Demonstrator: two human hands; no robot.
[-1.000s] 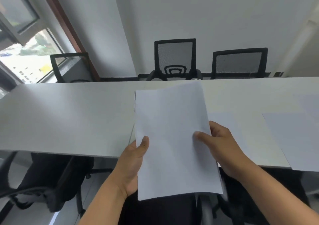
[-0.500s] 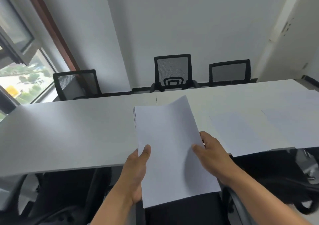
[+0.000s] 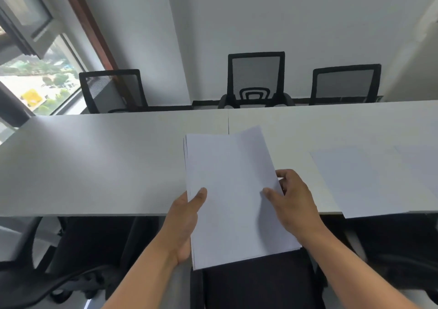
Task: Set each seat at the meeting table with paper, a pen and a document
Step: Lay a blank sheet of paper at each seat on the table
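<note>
The stack of plain white paper sheets point(image 3: 233, 197) sits at six o'clock, held above the near edge of the long pale grey worktop point(image 3: 99, 166); my left hand point(image 3: 183, 223) grips its left edge, thumb on top, and my right hand point(image 3: 292, 202) pinches the right edge. I judge that peeling one sheet could drag several, or fan the stack onto the floor. One white sheet point(image 3: 360, 180) lies at three o'clock. No writing is readable.

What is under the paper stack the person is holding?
Under the paper stack lie the left hand's fingers, covered; only its thumb shows on top. The white table's near edge and a dark chair pass beneath it.
</note>
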